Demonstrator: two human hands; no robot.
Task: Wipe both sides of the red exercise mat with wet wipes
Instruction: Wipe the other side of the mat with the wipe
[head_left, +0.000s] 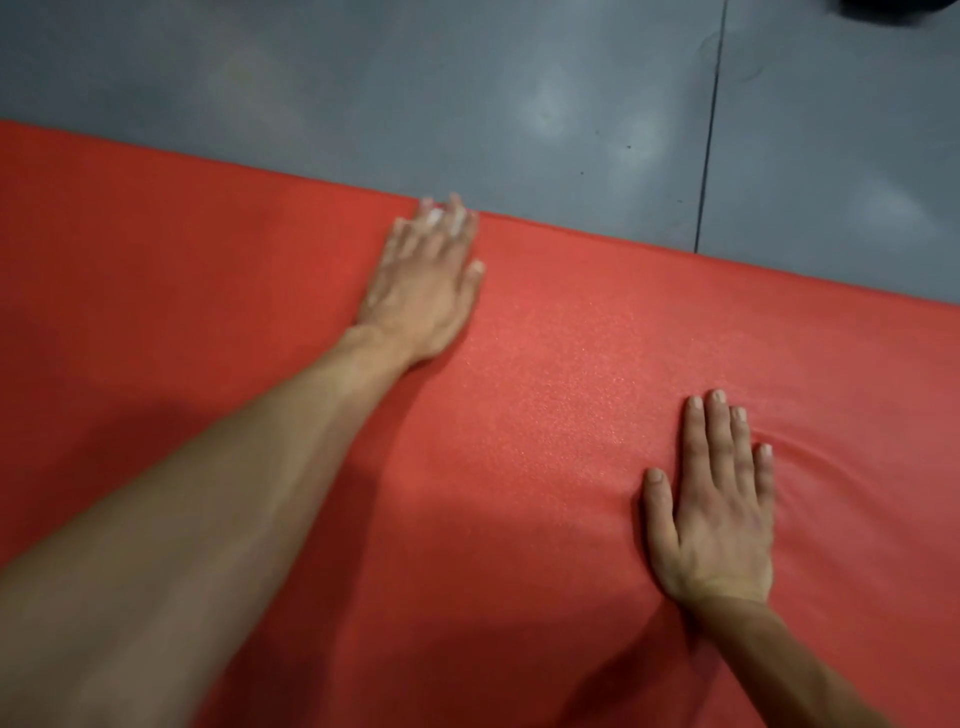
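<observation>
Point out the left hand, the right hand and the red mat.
left hand (423, 291): head view, back of the hand.
right hand (719, 512): head view, back of the hand.
red mat (545, 374): head view, bare top surface.

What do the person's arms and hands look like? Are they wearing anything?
Both arms are bare, with no sleeves showing. The left hand and right hand wear no gloves, and I see no rings, watch or bracelet. The fingernails are short and plain. The left hand looks blurry, so small details there are hard to tell.
</observation>
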